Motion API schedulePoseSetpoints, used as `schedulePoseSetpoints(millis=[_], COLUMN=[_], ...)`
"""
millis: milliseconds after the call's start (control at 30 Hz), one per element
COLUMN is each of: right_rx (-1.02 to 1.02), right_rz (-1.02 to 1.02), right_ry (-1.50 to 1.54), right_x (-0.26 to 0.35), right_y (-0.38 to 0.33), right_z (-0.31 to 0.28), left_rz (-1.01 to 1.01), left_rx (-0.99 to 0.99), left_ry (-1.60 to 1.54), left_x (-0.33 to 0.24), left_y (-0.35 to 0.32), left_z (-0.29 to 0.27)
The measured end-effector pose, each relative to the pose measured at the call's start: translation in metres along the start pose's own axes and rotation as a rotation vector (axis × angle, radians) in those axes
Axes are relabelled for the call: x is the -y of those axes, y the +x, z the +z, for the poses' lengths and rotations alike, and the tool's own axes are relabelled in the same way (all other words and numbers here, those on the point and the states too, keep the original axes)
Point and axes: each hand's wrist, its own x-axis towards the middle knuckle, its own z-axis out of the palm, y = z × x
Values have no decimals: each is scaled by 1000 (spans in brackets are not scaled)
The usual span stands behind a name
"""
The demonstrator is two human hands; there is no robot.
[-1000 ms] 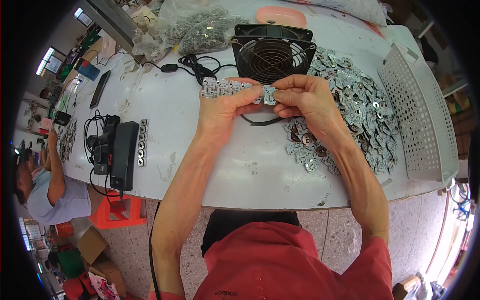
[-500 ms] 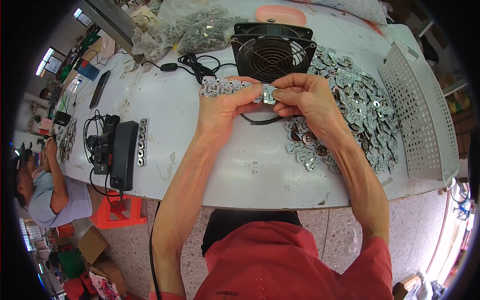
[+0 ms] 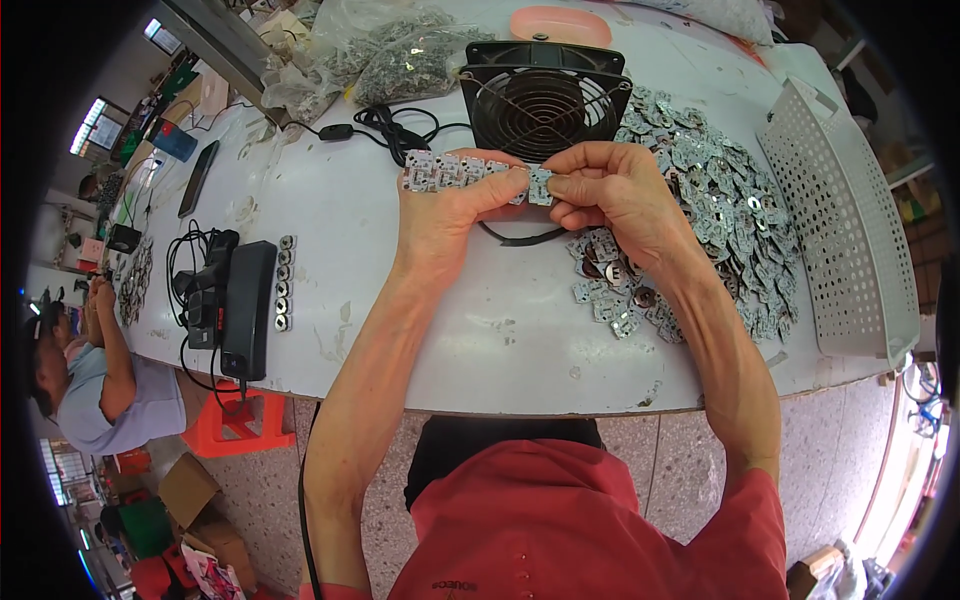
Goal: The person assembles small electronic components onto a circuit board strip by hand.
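Note:
A row of small white-and-silver circuit boards point(image 3: 436, 171) lies along the fingers of my left hand point(image 3: 440, 222), whose thumb presses down on the row near its right end. At that end sits one small circuit board point(image 3: 540, 186), pinched by its right edge between the thumb and forefinger of my right hand point(image 3: 620, 195). Whether this board is joined to the row cannot be made out. Both hands are raised over the table, just in front of a black fan point(image 3: 545, 105). My right wrist passes over the near left part of a heap of similar small boards point(image 3: 735, 215).
A white perforated basket point(image 3: 845, 225) borders the heap on the right. To the left are a black power adapter point(image 3: 248, 310) with cables and a column of small round-topped parts point(image 3: 285, 283). Clear bags of parts point(image 3: 410, 70) and a pink dish point(image 3: 560, 27) stand behind. Another person point(image 3: 100, 370) sits at far left.
Both hands stay nearly in place. The small board at the right end and the right fingers have shifted very slightly; the grip is the same.

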Motion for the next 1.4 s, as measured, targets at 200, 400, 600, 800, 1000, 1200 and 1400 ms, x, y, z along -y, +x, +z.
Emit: schedulePoseSetpoints(millis=[200, 400, 600, 800, 1000, 1200, 1400], right_rx=[15, -23, -32, -35, -21, -11, -30], right_rz=[-9, -51, -74, -65, -13, 3, -16], right_ry=[-16, -39, -38, -48, -28, -29, -64], right_x=[-1, 0, -1, -1, 1, 1, -3], right_y=[1, -2, -2, -1, 0, 2, 5], right_z=[1, 6, 6, 3, 0, 2, 3], left_rz=[73, 69, 41, 16, 6, 25, 21], left_rx=[-30, -10, 5, 4, 1, -31, -73], left_ry=[96, 47, -18, -52, -14, 43, 61], left_x=[2, 3, 5, 3, 1, 0, 0], left_y=[2, 5, 6, 5, 3, 2, 0], left_z=[0, -2, -1, 2, 3, 2, 3])
